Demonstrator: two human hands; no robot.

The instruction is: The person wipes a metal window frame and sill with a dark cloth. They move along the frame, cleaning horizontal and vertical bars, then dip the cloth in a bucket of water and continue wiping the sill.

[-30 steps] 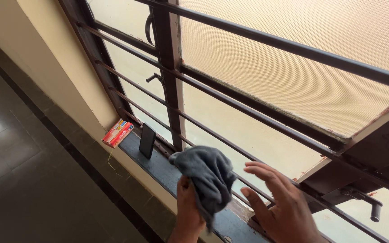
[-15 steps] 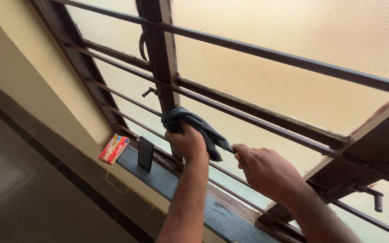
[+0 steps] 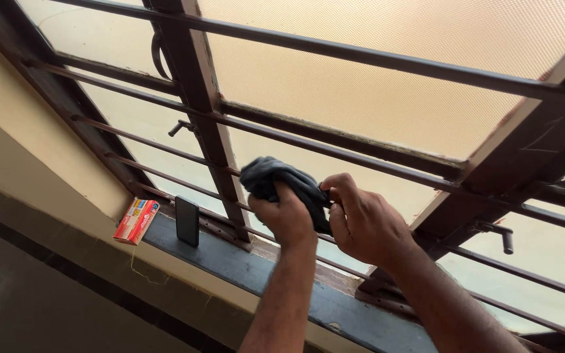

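Observation:
A dark grey cloth (image 3: 266, 174) is bunched in my left hand (image 3: 287, 214), which presses it against a thin horizontal bar of the brown window grille (image 3: 387, 55), just right of the thick vertical frame post (image 3: 194, 98). My right hand (image 3: 361, 219) is beside it on the right, thumb and fingers pinching the cloth's trailing end by the same bar. Behind the bars is frosted, cream-lit glass.
A dark stone window sill (image 3: 243, 265) runs below the hands. On it to the left stand a black phone (image 3: 187, 221) leaning on the grille and a small red and orange box (image 3: 136, 220). Window latch handles (image 3: 503, 236) stick out at right.
Both hands rose from the sill to the grille bars. The left hand carried the cloth up and now wipes lower on a bar; the right hand moved in and pinched the cloth.

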